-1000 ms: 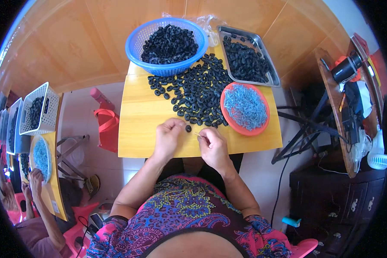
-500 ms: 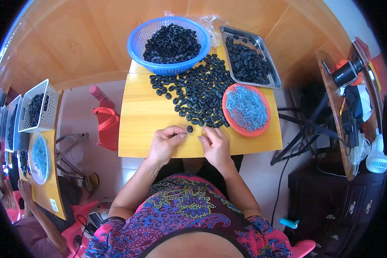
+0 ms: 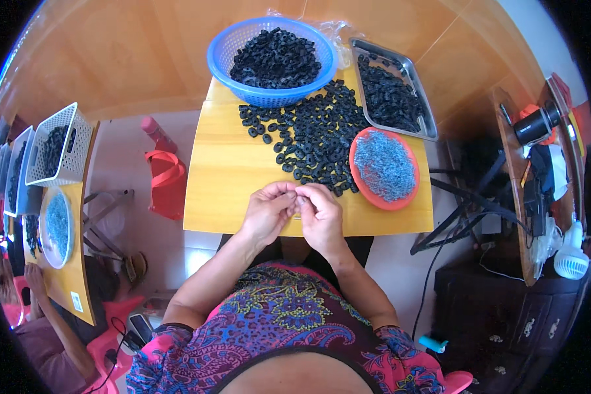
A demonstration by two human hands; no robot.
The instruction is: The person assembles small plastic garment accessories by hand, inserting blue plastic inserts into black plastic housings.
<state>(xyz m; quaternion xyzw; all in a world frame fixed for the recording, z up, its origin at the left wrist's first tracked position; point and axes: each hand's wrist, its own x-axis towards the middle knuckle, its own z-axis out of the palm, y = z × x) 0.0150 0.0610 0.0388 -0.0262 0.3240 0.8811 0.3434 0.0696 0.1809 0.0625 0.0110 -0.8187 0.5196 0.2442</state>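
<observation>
My left hand (image 3: 269,211) and my right hand (image 3: 320,211) meet over the near edge of the yellow table (image 3: 223,171). The fingertips of both are pinched together and touch each other. Whatever they hold is hidden behind the fingers. Just beyond them spreads a pile of small black rounded parts (image 3: 318,141), each with a hole or recess. Close to my right hand, a red plate (image 3: 393,205) carries a heap of thin, silvery-blue metal pieces (image 3: 384,165), too small to tell apart.
A blue basket (image 3: 220,69) of black parts stands at the far side, beside a metal tray (image 3: 430,128) of more. At left, another person's arm (image 3: 62,335) rests by a second table (image 3: 65,289). A red bag (image 3: 167,187) and pink bottle (image 3: 157,133) stand on the floor.
My hands have come together from being apart, and their fingertips now touch. The black part that lay between them is no longer visible. The view has shifted slightly.
</observation>
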